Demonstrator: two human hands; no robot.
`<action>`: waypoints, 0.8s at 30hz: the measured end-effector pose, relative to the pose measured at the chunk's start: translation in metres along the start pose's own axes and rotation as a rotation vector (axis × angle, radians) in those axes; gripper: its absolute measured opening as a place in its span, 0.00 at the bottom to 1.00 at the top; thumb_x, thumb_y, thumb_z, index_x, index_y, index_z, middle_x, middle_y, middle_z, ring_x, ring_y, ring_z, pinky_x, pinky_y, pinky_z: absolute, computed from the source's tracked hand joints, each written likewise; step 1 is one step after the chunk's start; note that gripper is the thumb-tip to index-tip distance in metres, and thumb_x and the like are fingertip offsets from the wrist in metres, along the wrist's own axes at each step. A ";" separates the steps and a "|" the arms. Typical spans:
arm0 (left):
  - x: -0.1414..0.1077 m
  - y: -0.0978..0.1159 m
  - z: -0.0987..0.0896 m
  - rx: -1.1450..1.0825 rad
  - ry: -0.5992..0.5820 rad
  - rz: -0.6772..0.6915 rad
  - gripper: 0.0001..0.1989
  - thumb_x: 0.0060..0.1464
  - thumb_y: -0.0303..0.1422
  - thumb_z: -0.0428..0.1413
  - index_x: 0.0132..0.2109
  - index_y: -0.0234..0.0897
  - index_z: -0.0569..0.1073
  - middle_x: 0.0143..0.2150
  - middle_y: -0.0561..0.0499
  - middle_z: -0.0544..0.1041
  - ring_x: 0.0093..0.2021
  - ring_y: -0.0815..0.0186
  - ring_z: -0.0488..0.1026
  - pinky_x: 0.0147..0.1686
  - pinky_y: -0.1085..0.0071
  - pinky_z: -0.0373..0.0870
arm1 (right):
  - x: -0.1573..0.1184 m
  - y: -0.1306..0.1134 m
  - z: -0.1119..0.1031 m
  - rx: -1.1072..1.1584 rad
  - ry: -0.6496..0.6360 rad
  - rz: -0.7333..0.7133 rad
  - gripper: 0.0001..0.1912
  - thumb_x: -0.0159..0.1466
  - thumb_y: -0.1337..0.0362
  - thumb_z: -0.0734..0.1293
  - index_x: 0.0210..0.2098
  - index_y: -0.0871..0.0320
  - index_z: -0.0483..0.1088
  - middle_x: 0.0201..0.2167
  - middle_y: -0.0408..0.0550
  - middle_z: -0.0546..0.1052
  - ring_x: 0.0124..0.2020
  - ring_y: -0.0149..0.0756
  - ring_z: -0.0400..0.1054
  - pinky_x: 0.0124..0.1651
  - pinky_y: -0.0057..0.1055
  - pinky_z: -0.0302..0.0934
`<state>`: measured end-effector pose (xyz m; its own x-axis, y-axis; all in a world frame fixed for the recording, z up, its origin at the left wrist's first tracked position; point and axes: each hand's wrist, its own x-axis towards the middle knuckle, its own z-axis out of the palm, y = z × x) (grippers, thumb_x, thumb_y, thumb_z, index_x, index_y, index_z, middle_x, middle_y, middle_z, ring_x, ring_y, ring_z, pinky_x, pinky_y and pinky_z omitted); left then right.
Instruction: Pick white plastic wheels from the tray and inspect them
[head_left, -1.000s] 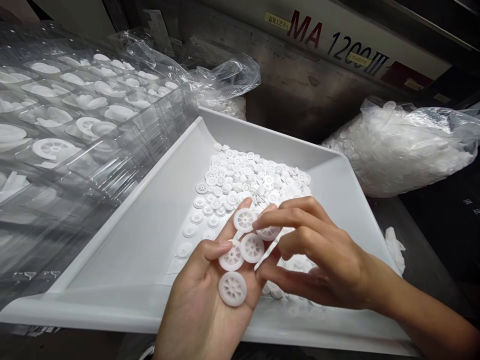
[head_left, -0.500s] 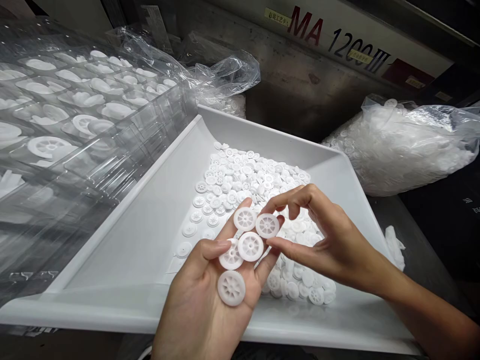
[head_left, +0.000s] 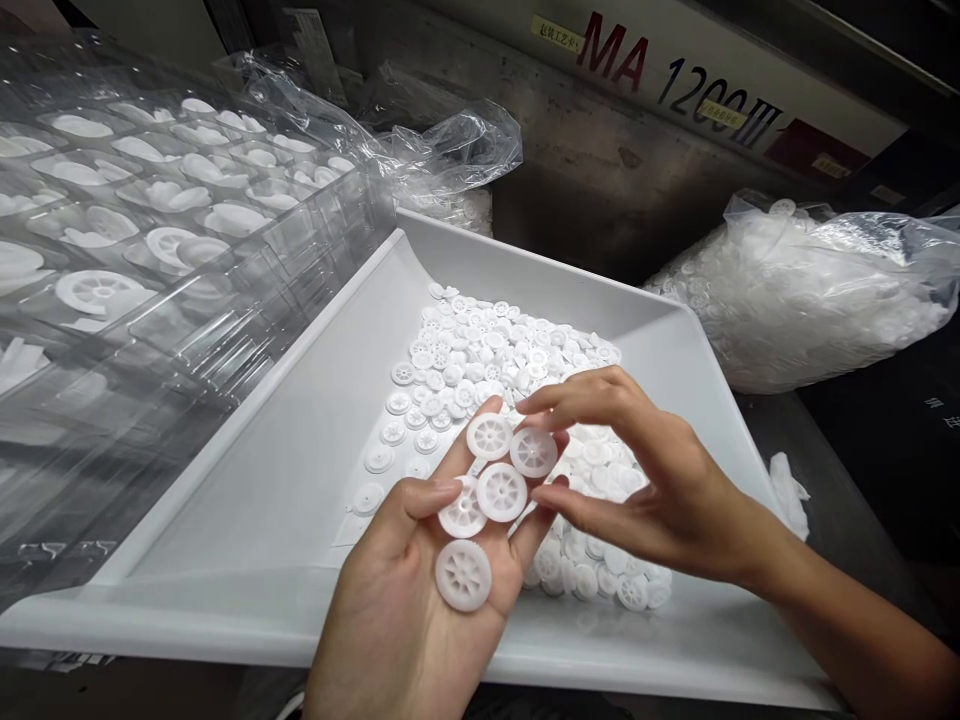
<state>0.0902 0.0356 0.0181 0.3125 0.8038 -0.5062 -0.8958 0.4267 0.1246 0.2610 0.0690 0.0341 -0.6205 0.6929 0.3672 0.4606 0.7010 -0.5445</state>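
Several white plastic gears with spokes lie on the upturned palm and fingers of my left hand (head_left: 420, 570), its thumb resting against one of them. The lowest gear (head_left: 463, 576) sits on the palm, and another gear (head_left: 502, 492) lies higher, near the fingers. At the upper right of this group is a gear (head_left: 533, 453) with my right hand (head_left: 637, 470) beside it. The right thumb and index finger are spread around that gear, apart from its rim. Below both hands, a heap of similar white gears (head_left: 480, 345) fills part of a grey-white tray (head_left: 247, 510).
Stacked clear plastic blister trays (head_left: 247, 290) with white parts in their pockets stand at the left. A clear bag of white parts (head_left: 817, 300) lies behind the tray's right side, another clear bag (head_left: 450, 160) behind its left. A machine panel (head_left: 720, 80) closes off the back.
My right thumb and index finger have spread a little wider, away from the upper right gear. My left hand and its gears have stayed almost still.
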 end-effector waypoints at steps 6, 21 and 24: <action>-0.001 0.002 -0.007 0.070 0.027 -0.075 0.33 0.54 0.30 0.50 0.67 0.38 0.56 0.40 0.48 0.81 0.39 0.63 0.80 0.41 0.69 0.77 | -0.001 -0.007 0.011 -0.245 -0.036 -0.294 0.04 0.67 0.70 0.65 0.42 0.60 0.68 0.48 0.45 0.79 0.49 0.39 0.67 0.47 0.40 0.58; -0.003 0.001 -0.012 0.029 -0.131 -0.094 0.36 0.44 0.26 0.52 0.64 0.37 0.63 0.53 0.45 0.78 0.61 0.54 0.67 0.62 0.58 0.60 | -0.002 -0.010 0.012 -0.267 0.030 -0.354 0.06 0.67 0.72 0.63 0.35 0.59 0.71 0.42 0.40 0.81 0.42 0.31 0.71 0.41 0.36 0.52; -0.002 0.002 -0.010 0.006 -0.148 -0.117 0.38 0.45 0.28 0.51 0.66 0.41 0.59 0.55 0.46 0.77 0.61 0.54 0.67 0.62 0.56 0.58 | -0.003 -0.009 0.012 -0.272 0.028 -0.352 0.06 0.66 0.72 0.64 0.34 0.58 0.70 0.42 0.40 0.81 0.41 0.31 0.70 0.40 0.37 0.51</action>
<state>0.0850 0.0306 0.0106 0.4575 0.8006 -0.3869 -0.8491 0.5225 0.0773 0.2512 0.0584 0.0290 -0.7539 0.4057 0.5169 0.3770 0.9113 -0.1655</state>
